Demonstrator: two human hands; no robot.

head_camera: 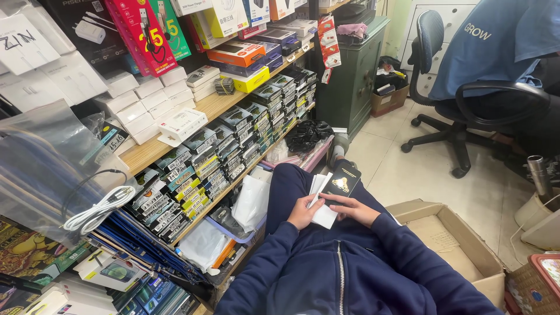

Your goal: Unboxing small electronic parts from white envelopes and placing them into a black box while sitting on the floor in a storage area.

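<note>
A seated person in a navy zip-up top worked over the lap beside wooden shelving [219, 105] crammed with boxed phone accessories. An open cardboard box [466, 245] sat on the tiled floor at the person's right, and an office chair [461, 99] draped with a blue garment stood farther back. Small dark boxes [245, 137] filled the edge of the lower shelf in tight rows, white boxes [146, 99] stacked on the one above.

Between the hands, resting on the lap above the thighs, lay a thin stack of white packets [322, 214] with a flat black package [342, 182] bearing a gold emblem on top. The left hand [304, 212] gripped the stack's near left edge, fingers curled around it. The right hand [357, 209] lay against the right side, fingers narrow and extended along the black package's lower edge.

The sorting appeared to be at an early stage: only this one black package was raised clear of the white ones, none could be seen set aside, and the cardboard box held no visible items.

The black package's long axis ran from the person's body toward the knees, tilted slightly right, its emblem face up toward the camera.
</note>
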